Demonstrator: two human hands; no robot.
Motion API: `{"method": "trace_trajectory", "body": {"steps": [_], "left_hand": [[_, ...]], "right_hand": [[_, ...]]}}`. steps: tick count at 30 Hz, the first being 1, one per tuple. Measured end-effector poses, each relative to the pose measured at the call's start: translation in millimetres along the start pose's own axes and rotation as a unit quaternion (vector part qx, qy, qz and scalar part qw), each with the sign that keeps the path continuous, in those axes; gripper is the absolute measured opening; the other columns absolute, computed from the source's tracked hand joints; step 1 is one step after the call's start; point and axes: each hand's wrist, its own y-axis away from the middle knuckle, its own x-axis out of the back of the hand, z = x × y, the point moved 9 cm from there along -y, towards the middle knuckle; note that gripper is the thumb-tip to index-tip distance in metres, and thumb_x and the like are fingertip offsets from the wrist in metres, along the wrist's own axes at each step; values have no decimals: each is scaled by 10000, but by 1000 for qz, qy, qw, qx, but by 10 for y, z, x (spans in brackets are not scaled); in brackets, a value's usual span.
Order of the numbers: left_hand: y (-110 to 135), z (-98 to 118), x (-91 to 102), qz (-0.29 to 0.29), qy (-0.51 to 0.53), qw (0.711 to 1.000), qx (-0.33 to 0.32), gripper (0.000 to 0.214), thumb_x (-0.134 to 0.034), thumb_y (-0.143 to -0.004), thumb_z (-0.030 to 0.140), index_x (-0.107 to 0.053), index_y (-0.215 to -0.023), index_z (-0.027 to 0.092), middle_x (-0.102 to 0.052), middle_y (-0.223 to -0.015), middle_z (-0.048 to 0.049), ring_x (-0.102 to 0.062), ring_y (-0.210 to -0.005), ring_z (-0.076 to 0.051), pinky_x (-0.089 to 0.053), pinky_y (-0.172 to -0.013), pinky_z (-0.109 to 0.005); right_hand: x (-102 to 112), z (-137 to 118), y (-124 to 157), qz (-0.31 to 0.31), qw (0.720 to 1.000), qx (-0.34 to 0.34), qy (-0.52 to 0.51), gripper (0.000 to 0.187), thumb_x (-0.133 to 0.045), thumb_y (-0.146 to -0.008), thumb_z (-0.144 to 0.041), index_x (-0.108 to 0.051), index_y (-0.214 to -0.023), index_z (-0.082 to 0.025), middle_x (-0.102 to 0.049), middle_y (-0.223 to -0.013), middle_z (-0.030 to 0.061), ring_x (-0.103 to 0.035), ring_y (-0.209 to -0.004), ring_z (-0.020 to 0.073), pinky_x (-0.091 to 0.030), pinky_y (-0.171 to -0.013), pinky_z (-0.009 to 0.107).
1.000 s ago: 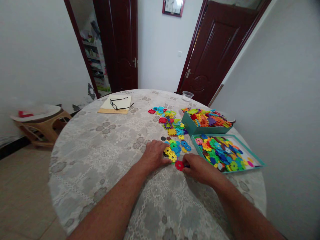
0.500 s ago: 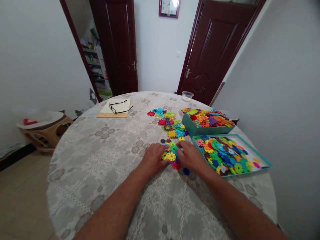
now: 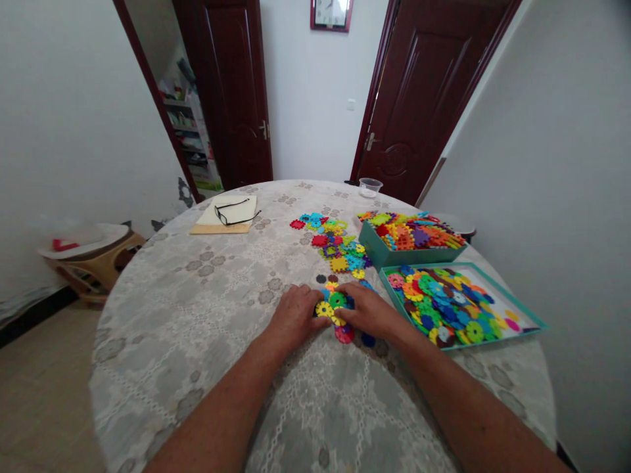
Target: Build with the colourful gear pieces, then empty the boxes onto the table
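A small cluster of notched plastic discs lies between my hands, with a green disc (image 3: pixel 338 300) in the middle and a yellow disc (image 3: pixel 324 309) at its left. My left hand (image 3: pixel 298 311) grips the cluster's left side, thumb in front and fingers behind. From the right, my right hand (image 3: pixel 367 309) closes its thumb and fingers around the other side. A red disc (image 3: pixel 344 334) shows at the near edge. Beside my right hand lies a dark blue disc (image 3: pixel 367 339). The undersides of the discs are hidden by my fingers.
A shallow tray (image 3: pixel 497 343) of loose discs sits at the right, with a deeper green box (image 3: pixel 378 248) of colourful pieces behind it. Loose toothed pieces (image 3: pixel 339 264) spread across mid-table. Glasses (image 3: pixel 224 215) rest on a notepad (image 3: pixel 202 228); a clear bowl (image 3: pixel 370 188) stands far back.
My right hand has shifted slightly left over the cluster, its thumb now in front of the discs. The green disc now shows at the centre. My left hand stays at the left side.
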Motion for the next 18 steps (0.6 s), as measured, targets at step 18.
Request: {"method": "trace_trajectory", "body": {"steps": [18], "left_hand": [[6,13,-83,18,121,992,-33,364,-721,-898,237,-691,-1260,210,-698,-1164,-83,-656,-1109,-258,-490,-972,-359]], "right_hand": [[-25,39,134,17,991,-24,-132,266,-669,-903,-262,-694,-1166,-225,-738,-998,14,-661,-873,185,-459,-759,280]]}}
